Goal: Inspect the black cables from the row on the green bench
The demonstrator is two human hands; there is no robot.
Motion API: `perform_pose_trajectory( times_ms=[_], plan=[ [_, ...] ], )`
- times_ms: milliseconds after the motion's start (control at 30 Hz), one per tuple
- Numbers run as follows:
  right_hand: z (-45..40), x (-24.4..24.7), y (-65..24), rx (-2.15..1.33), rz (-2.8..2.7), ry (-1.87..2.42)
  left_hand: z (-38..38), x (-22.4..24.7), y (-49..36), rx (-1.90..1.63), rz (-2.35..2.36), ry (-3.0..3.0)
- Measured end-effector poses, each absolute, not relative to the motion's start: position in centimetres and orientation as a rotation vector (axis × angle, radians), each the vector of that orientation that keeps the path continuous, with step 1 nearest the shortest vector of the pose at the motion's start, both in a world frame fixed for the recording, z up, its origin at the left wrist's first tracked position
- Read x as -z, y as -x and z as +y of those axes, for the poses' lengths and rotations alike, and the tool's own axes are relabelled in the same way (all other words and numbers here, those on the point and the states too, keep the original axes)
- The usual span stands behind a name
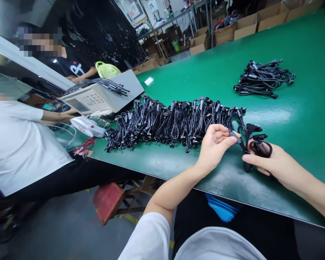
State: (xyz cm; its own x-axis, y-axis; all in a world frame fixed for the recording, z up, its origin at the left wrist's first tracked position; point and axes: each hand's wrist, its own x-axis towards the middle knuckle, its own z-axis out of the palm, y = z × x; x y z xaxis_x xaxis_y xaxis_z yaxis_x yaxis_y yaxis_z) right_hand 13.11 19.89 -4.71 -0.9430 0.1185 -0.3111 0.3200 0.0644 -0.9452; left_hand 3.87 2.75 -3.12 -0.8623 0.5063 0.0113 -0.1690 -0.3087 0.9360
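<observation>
Close to the front edge of the green table (pixel 162 159), my right hand (pixel 273 162) grips a coiled black cable bundle (pixel 260 148) with plugs sticking up from it. My left hand (pixel 215 144) pinches a grey cable connector (pixel 235 137) between thumb and fingers, just left of that bundle. Behind my left hand runs a long row of bundled black cables (pixel 176 122), packed side by side across the table. A smaller pile of black cables (pixel 264 77) lies apart at the far right.
At left, a beige machine with a keypad (pixel 89 99) carries loose cables, beside a white fan (pixel 88 126) and a green fan (pixel 108 69). Two co-workers sit or stand there. Cardboard boxes (pixel 246 27) line the far edge; a red stool (pixel 108 202) stands below.
</observation>
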Motion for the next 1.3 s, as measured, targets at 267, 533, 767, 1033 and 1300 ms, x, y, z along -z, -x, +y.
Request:
perform_pose_trajectory(
  times_ms=[267,533,767,1033,1300],
  plan=[
    [20.1,4.6,-13.1,2.230,1.690,-0.352,2.6,3.2,-3.7,-2.148,1.446,-0.523],
    [20.3,5.1,-13.3,2.262,1.764,-0.314,2.2,2.5,-3.8,-2.073,1.475,-0.597],
    [20.3,5.1,-13.7,2.102,2.297,-0.244,2.0,2.4,-3.9,-1.994,1.562,-0.752],
    [19.8,4.6,-14.2,1.956,2.354,-0.294,2.0,2.6,-4.0,-1.915,1.551,-0.745],
    [19.9,5.2,-14.2,2.079,2.168,-0.191,2.1,3.0,-3.9,-1.910,1.510,-0.735]
  ],
)
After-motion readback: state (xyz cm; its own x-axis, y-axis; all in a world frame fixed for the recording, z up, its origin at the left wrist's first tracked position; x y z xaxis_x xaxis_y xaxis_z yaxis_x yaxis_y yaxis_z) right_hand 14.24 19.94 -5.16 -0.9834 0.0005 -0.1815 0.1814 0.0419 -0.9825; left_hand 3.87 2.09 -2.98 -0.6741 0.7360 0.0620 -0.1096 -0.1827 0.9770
